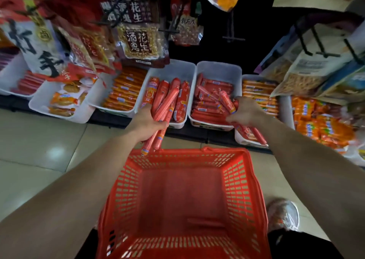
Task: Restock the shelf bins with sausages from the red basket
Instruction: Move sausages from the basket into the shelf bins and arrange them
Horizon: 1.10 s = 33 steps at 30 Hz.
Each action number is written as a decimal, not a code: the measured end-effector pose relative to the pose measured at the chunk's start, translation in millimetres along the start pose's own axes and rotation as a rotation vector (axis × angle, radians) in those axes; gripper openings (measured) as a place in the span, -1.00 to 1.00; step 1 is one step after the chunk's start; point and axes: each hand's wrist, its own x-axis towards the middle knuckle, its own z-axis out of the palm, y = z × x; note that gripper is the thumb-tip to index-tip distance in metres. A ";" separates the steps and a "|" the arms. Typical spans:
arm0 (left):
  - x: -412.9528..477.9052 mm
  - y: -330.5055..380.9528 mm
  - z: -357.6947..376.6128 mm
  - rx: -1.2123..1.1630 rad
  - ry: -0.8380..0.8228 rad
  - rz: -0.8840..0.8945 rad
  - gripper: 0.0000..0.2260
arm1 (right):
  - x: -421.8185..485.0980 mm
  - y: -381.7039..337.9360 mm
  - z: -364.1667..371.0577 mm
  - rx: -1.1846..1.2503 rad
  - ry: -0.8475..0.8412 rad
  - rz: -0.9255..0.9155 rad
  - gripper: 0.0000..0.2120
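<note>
The red basket (244,181) stands on the floor in front of me, its inside bare apart from one sausage (205,222) lying on the bottom. My left hand (147,121) grips a bunch of long red sausages (165,106) over the front edge of a white bin (173,71) of thick sausages. My right hand (246,111) holds several thinner red sausages (250,131) at the front right corner of the neighbouring white bin (219,70), which is packed with thin sausages.
More white bins line the low shelf: orange sausages (124,93) left of centre, snack packs (63,99) further left, orange packs (258,93) on the right. Bags of peanuts (138,39) and snacks hang overhead. A pale tiled floor (39,140) lies to the left; my shoe (284,213) is beside the basket.
</note>
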 end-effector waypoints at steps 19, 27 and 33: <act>89.5 0.8 6.0 0.017 -0.033 0.024 -0.54 | 79.1 -7.4 -19.6 -0.566 -0.228 0.020 -0.24; 93.1 5.7 1.8 -0.018 -0.004 0.014 -0.55 | 98.2 -44.5 6.6 -0.285 -0.209 -0.228 -0.40; 101.3 20.8 1.0 0.005 0.016 0.047 -0.51 | 97.6 -29.5 49.7 -0.192 -0.194 -0.251 -0.08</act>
